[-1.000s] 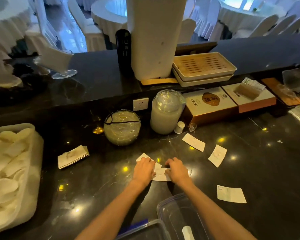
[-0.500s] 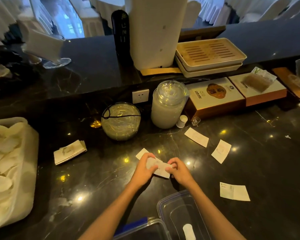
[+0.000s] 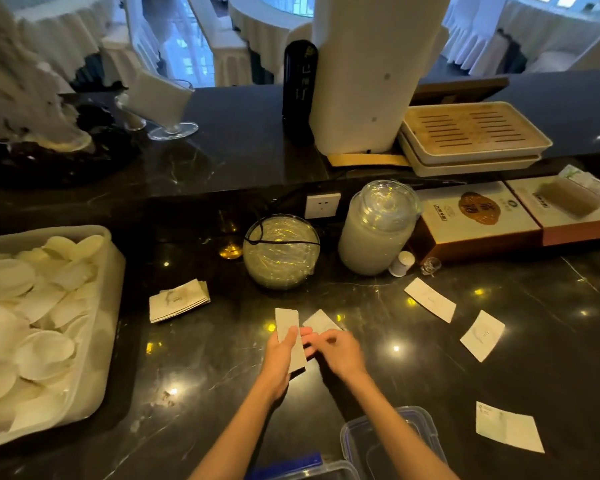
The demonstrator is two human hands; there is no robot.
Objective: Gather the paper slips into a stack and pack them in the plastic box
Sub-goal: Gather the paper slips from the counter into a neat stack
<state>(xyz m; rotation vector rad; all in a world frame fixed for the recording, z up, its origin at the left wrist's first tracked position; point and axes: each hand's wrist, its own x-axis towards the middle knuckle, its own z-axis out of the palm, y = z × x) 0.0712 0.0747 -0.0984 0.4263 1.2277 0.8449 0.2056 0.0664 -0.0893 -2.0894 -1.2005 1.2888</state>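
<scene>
The left hand [image 3: 284, 355] fingers pinch one slip [image 3: 290, 336], long axis pointing away. The right hand [image 3: 336, 351] fingers, loosely curled and empty, touch the next slip [image 3: 321, 322], just beyond them on the desk [image 3: 205, 358].

Dark counter [image 3: 413, 358] (slips [image 3: 429, 299], bowl [image 3: 280, 252])

1 slip [image 3: 289, 336] held upright, maybe stacked; 4 slips [image 3: 429, 299] flat; plastic box [image 3: 355, 441] open.
</scene>
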